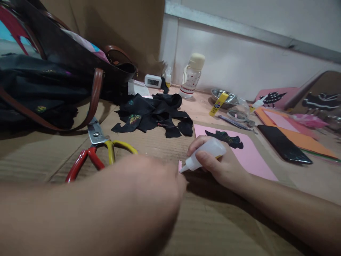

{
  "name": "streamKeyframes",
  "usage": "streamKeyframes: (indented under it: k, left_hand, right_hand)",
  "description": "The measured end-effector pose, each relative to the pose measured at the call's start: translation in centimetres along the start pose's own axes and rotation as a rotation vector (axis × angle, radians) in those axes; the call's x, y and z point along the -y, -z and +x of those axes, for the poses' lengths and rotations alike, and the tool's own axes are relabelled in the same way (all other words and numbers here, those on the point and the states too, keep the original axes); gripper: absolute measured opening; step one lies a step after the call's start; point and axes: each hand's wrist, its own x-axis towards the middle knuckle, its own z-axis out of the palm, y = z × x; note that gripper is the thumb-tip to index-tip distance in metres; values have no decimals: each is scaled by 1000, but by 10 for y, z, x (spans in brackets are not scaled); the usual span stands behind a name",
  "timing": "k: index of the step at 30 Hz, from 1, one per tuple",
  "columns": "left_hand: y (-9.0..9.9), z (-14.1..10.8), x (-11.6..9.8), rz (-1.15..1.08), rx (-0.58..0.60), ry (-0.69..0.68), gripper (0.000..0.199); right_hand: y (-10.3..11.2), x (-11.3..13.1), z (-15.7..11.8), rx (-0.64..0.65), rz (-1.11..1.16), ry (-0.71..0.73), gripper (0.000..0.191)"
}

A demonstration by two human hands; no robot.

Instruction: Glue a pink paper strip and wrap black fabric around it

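My right hand (213,161) is wrapped round a translucent white glue bottle (206,153), tilted so its nozzle points down and left. The nozzle tip touches or nearly touches a small pink strip (180,166). My left hand (160,181) is beside the strip, which seems to come out from its fingers; those fingers are closed and mostly hidden behind the hand. Behind my right hand lies a pink paper sheet (252,160) with a black cut-out shape (226,138) on it. Black fabric scraps (154,115) are heaped on the cardboard beyond my hands.
Red-and-yellow-handled scissors (97,138) lie at the left, near a dark bag (66,60). A water bottle (191,76), a small clock (152,81), a yellow glue stick (218,104) and a metal bowl (231,101) stand behind. A black phone (283,144) rests at right.
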Motion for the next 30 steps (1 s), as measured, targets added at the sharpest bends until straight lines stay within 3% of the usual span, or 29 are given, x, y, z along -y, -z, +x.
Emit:
streamKeyframes:
  k: [1,3,7,17,30]
  left_hand:
    - [3,9,12,-45,0,54,4]
    - [4,26,35,-149,-96,158,15]
    - [-5,45,60,-376,-113,165,9]
    - [-17,44,62,-490,-104,85,14]
    - [-21,43,62,-461,-103,76,19]
  right_hand:
    - [0,0,0,5,9,-5,46]
    - [1,0,-1,12,18,0,46]
    - [1,1,1,24,24,35,43]
    - [0,5,-1,100,1,64,44]
    - [-2,5,1,54,1,40,45]
